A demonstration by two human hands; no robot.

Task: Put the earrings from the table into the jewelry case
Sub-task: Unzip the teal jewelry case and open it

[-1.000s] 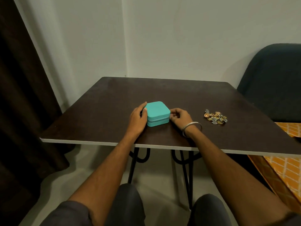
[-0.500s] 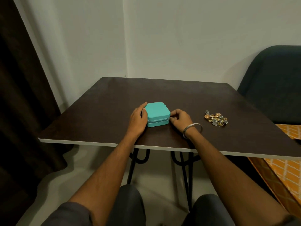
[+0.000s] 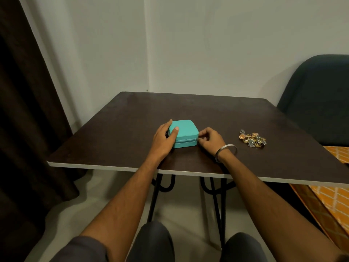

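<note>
Jewelry case: your teal jewelry case (image 3: 184,132) sits shut on the dark counter (image 3: 207,112), a little left of the middle and close to the near edge. Its lid is down, and the zipper seam runs as a dark line along the front wall.

Left hand: your left hand (image 3: 164,139) wraps the case's left side. The thumb lies on the lid's near left corner, and the fingers (image 3: 168,123) curl round the far left corner, so this hand grips the case.

Right hand: your right hand (image 3: 209,138) is at the case's front right corner. Its fingers (image 3: 201,133) are bent in toward the thumb, right at the zipper seam, and they touch the case wall. They look pinched on something small there, but it is too small to make out.

Earrings: the earrings (image 3: 252,138) lie in one loose heap on the counter, gold and silver pieces mixed, well to the right of your right hand and apart from the case. Neither hand touches them.

Bangle: a metal bangle (image 3: 226,152) rings your right wrist.

Surroundings: a dark curtain (image 3: 22,110) hangs at the left, a dark chair (image 3: 321,99) stands behind the counter's right corner, and an orange patterned cloth (image 3: 334,197) shows below the counter's right edge.
</note>
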